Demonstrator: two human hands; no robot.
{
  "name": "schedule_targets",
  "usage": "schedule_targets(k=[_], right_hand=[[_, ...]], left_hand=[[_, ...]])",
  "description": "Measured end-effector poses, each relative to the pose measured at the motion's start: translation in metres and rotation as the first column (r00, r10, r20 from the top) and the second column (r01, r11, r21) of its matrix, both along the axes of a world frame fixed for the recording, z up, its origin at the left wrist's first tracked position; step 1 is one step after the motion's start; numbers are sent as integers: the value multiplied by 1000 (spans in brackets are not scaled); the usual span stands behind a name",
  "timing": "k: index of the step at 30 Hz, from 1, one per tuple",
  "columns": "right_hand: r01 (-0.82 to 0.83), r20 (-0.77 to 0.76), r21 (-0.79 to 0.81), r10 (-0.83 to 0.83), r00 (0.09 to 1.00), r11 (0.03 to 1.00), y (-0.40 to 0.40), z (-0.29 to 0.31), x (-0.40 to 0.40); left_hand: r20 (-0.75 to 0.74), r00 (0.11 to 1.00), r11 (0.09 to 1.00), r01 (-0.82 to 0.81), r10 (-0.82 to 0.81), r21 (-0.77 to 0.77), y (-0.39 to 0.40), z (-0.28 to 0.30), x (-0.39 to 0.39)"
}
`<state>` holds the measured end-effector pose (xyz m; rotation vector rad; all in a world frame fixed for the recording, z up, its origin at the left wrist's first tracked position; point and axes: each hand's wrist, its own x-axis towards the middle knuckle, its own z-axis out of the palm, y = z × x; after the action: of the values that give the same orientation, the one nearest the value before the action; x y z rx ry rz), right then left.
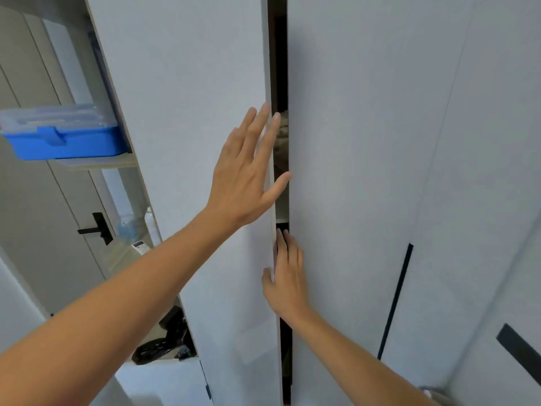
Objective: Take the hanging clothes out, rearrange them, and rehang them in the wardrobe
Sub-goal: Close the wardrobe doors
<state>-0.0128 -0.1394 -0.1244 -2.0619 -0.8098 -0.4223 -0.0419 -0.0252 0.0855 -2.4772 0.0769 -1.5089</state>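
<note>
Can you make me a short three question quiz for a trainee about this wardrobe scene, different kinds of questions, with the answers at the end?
1. True or false: the wardrobe doors are wide open.
2. Which hand has its fingers reaching into the gap between the doors? A) left B) right C) neither
3. Fill in: on the open shelf at the left sits a ____ box with a clear lid.

Key
1. False: only a narrow gap shows between the left door and the right door.
2. B; the left hand lies flat on the left door's edge.
3. Blue.
</note>
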Motion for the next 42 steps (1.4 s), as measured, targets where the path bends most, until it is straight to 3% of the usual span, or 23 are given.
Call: schedule_targets(k=[4,10,31,38,42], right_hand=[[38,27,-159,-34,999,987,-6,28,40],[121,27,-301,-118,993,946,-8,45,89],[408,363,-215,-315,877,887,41,17,154],[444,379,-258,-333,863,858,46,13,157],[387,322,-298,-289,901,873,38,21,148]], left_hand=[[-33,997,995,-71,74,71,15,5,43],[-79,995,994,-45,53,104,30,5,84],[-172,980,979,-66,100,193,71,8,162],[-177,980,980,-62,96,189,75,7,167],[-195,970,976,-107,144,189,68,8,164]])
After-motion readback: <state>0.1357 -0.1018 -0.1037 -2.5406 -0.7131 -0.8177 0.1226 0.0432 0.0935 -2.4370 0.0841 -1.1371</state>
